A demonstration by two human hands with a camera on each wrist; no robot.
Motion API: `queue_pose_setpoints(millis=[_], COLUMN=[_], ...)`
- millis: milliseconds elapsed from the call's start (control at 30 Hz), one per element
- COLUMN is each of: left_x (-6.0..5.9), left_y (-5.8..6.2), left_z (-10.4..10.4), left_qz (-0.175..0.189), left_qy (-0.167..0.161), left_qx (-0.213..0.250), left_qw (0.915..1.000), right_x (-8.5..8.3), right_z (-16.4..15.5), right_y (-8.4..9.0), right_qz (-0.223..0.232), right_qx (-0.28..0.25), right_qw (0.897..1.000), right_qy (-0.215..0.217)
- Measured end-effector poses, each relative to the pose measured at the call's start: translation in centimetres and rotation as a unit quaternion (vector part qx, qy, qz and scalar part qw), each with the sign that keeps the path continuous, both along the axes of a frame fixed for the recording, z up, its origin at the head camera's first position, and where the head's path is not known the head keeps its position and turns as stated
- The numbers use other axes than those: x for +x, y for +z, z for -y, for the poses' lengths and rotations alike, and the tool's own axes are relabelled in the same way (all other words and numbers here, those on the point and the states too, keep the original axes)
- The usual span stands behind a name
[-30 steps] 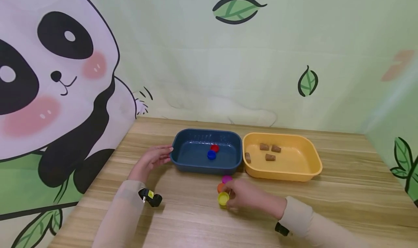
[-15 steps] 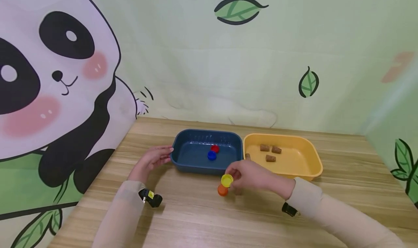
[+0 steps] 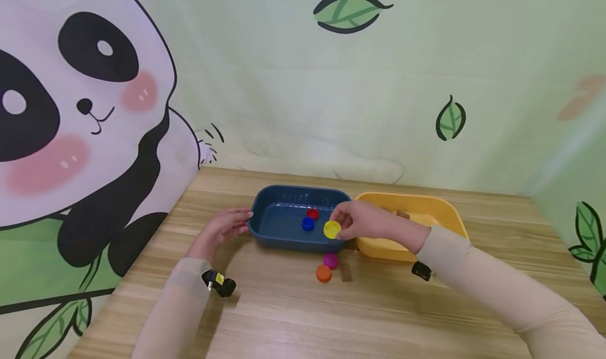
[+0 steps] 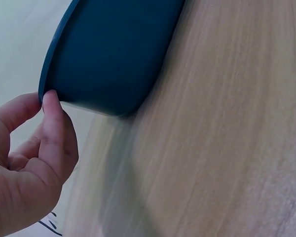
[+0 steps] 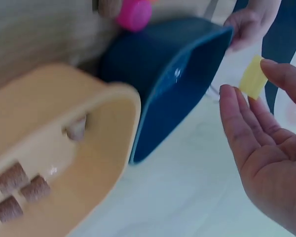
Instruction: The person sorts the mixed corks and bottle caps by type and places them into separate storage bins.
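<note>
The yellow cap [image 3: 332, 229] is pinched at the fingertips of the right hand [image 3: 364, 225], held above the right end of the blue tray [image 3: 265, 227], over its inside near the front wall. In the right wrist view the cap [image 5: 252, 77] sits between the tips of the fingers [image 5: 234, 118], so that grip is clamped on it. A red cap [image 3: 312, 213] and a blue cap [image 3: 308, 223] lie inside the blue tray, touching or nearly so. The left hand [image 3: 221, 229] rests at the tray's left end; the left wrist view shows its fingers [image 4: 54, 133] curled with a fingertip against the rim [image 4: 64, 59], nothing enclosed in that grip. On the table [image 3: 284, 317] in front of the tray lie a pink cap [image 3: 330, 260], an orange cap [image 3: 324, 273] just beside it, and a small brown cork [image 3: 347, 272]. The yellow tray [image 3: 379, 248] stands right of the blue one and holds several corks [image 5: 19, 190].
</note>
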State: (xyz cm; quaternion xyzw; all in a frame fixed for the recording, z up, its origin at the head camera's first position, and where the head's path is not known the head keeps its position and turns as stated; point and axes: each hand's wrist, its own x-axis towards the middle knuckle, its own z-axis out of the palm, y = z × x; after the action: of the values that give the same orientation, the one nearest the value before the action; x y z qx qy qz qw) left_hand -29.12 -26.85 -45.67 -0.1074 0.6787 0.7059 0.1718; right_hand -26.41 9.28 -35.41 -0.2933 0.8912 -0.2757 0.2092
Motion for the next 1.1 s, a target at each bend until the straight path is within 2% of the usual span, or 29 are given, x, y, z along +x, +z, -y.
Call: queue_pose_setpoints(millis=[200, 400, 733, 1100], left_x=[0.1, 0.2, 0.2, 0.3], left_y=[0.5, 0.7, 0.7, 0.6], left_z=[-0.1, -0.2, -0.2, -0.2], left_qz=[-0.008, -0.022, -0.016, -0.014], left_qy=[-0.008, -0.009, -0.007, -0.005], left_qx=[-0.014, -0.02, -0.023, -0.022], left_qw=[0.9998, 0.9995, 0.9996, 0.9997], right_x=[-2.2, -4.2, -7.2, -8.8], right_z=[-0.4, -0.3, 0.4, 1.5], right_y=[0.9, 1.6, 2.1, 2.5], right_qz=[-0.02, -0.01, -0.017, -0.006], right_qx=[-0.013, -0.011, -0.008, 0.003], right_qw=[1.0, 1.0, 1.0, 1.0], right_qy=[0.016, 0.007, 0.014, 0.003])
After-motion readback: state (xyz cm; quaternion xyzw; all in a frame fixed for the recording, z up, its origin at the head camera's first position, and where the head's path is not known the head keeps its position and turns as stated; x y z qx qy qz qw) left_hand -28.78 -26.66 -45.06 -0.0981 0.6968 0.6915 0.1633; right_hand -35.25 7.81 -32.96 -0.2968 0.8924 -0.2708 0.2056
